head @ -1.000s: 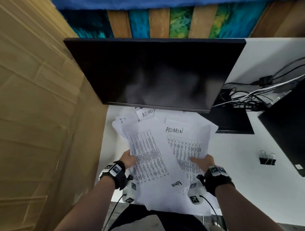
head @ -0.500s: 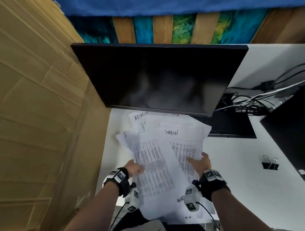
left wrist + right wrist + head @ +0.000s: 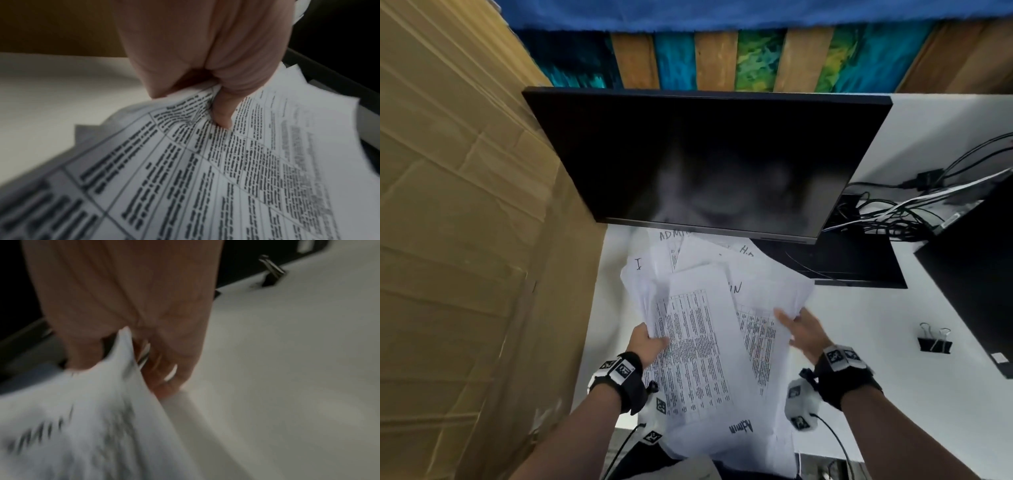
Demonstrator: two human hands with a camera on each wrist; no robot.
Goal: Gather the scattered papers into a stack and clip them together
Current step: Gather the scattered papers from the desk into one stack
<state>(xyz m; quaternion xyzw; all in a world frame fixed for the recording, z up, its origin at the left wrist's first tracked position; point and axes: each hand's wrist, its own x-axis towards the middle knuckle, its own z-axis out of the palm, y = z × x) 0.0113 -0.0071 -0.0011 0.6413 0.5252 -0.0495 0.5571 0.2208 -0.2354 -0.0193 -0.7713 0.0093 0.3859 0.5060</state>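
Observation:
A loose bundle of white printed papers (image 3: 698,342) hangs fanned and uneven between my two hands, above the white desk (image 3: 876,342) in front of the monitor. My left hand (image 3: 649,342) grips the bundle's left edge, its thumb (image 3: 222,113) pressed on the top table-printed sheet (image 3: 226,178). My right hand (image 3: 803,330) pinches the right edge, the paper (image 3: 92,410) passing between thumb and fingers. A black binder clip (image 3: 935,341) stands on the desk to the right, apart from both hands, and shows blurred as the binder clip (image 3: 271,272) in the right wrist view.
A large dark monitor (image 3: 705,161) hangs just behind the papers. A cardboard wall (image 3: 465,240) closes off the left side. Tangled cables (image 3: 887,212) and a black box (image 3: 976,274) sit at the right. The desk's near edge runs under my wrists.
The sheets have slid together; the table-printed top sheet now covers most of the ADMIN page. Both hands keep their grip on the edges, and the bundle has risen slightly toward the monitor.

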